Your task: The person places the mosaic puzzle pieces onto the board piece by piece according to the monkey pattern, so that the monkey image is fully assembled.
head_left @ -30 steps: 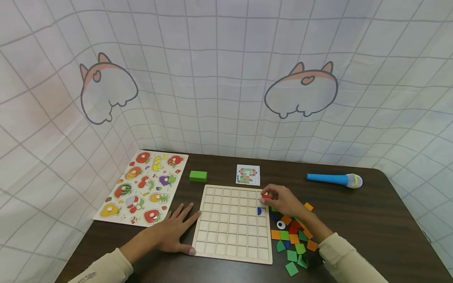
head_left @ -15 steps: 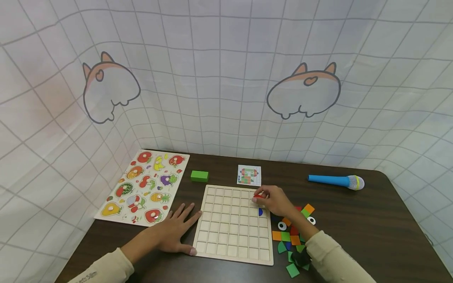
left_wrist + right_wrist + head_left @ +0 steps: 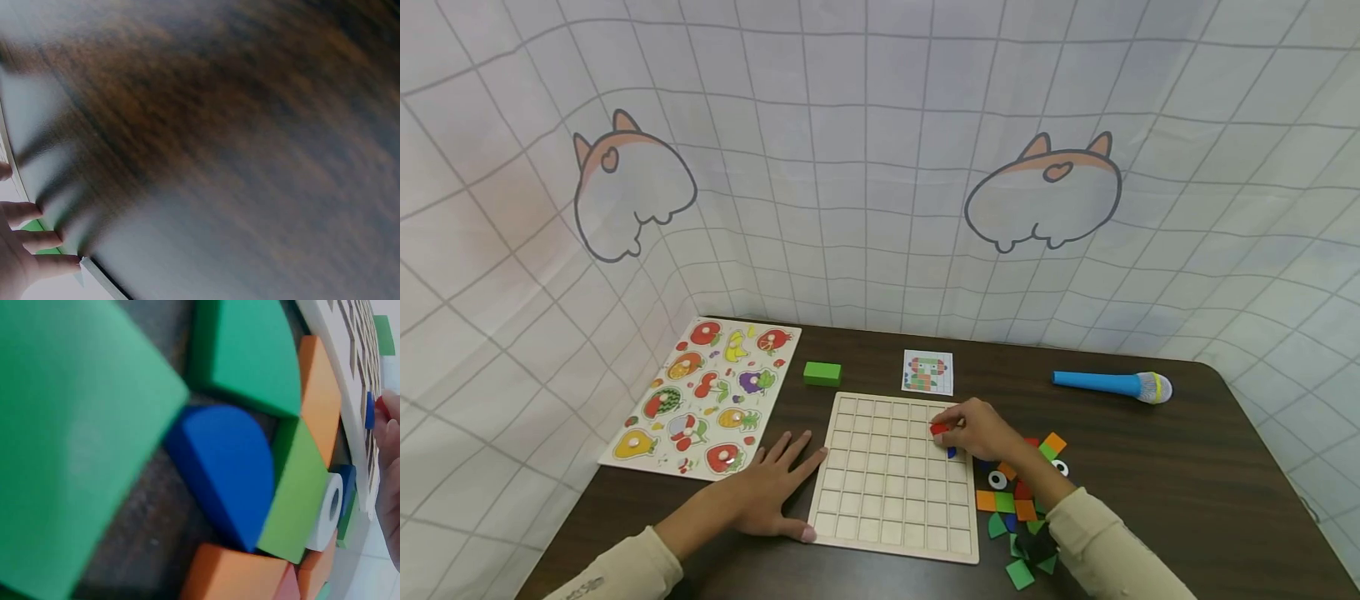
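My right hand (image 3: 981, 429) pinches a small red piece (image 3: 939, 429) over the upper right part of a wooden grid board (image 3: 880, 475). Just below those fingertips, a blue half-round piece (image 3: 951, 452) sits in a cell of the board. In the right wrist view the red piece (image 3: 382, 407) shows at the fingertips, close to the blue piece (image 3: 370, 411). Flat on the dark table, my left hand (image 3: 771, 492) lies with fingers spread, its thumb and little-finger side near the board's left edge. The left wrist view shows only part of that hand (image 3: 22, 244).
Loose green, orange, red and blue pieces (image 3: 1004, 501) lie right of the board, partly under the right forearm. A pattern card (image 3: 927, 372) and a green block (image 3: 822, 374) are behind it. A fruit puzzle (image 3: 700, 408) lies left, a toy microphone (image 3: 1108, 384) at the back right.
My right hand has carried the red piece leftward and then slightly nearer over the board. The left hand stays in place on the table.
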`<state>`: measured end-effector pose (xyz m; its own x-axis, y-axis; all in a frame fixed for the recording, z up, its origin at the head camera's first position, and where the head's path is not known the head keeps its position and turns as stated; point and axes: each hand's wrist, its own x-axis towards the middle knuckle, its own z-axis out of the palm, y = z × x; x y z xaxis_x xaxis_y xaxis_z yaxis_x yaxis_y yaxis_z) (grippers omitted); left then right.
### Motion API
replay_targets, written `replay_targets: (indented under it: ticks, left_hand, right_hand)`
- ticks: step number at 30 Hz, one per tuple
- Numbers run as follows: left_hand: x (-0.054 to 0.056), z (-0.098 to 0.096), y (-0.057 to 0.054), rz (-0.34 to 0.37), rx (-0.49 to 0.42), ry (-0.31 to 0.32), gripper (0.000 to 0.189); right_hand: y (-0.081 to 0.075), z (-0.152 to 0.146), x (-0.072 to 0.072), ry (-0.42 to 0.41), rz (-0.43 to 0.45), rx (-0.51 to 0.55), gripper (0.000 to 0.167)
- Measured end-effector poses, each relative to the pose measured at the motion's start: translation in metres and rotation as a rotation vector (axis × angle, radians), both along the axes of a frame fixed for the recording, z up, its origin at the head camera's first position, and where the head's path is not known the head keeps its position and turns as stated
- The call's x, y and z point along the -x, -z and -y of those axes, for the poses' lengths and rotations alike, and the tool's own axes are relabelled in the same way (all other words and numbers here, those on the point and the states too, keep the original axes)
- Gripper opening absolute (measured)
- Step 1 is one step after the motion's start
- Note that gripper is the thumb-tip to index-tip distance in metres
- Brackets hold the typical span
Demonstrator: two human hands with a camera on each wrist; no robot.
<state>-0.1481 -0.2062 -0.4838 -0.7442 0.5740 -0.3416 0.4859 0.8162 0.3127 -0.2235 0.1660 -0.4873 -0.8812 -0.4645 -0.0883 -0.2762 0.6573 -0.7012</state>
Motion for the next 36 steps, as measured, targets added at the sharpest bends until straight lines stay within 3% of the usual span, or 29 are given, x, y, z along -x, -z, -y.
replay_targets:
  ticks: [5, 15, 25, 36]
  left_hand:
    - [0.000, 0.000, 0.000, 0.003, -0.007, 0.001, 0.112]
    - [0.000, 0.000, -0.001, 0.005, -0.011, 0.002, 0.111]
    - [-0.001, 0.001, -0.001, 0.003, -0.015, 0.005, 0.111]
    - [-0.002, 0.000, -0.003, -0.005, -0.028, 0.012, 0.111]
  right_hand:
    - [-0.002, 0.002, -0.001, -0.008, -0.021, -0.036, 0.028]
    - [0.000, 0.011, -0.008, 0.152, -0.026, -0.077, 0.026]
    - [0.003, 0.000, -0.008, 0.089, -0.037, -0.029, 0.014]
    - [-0.002, 0.005, -0.009, 0.138, -0.041, -0.076, 0.012]
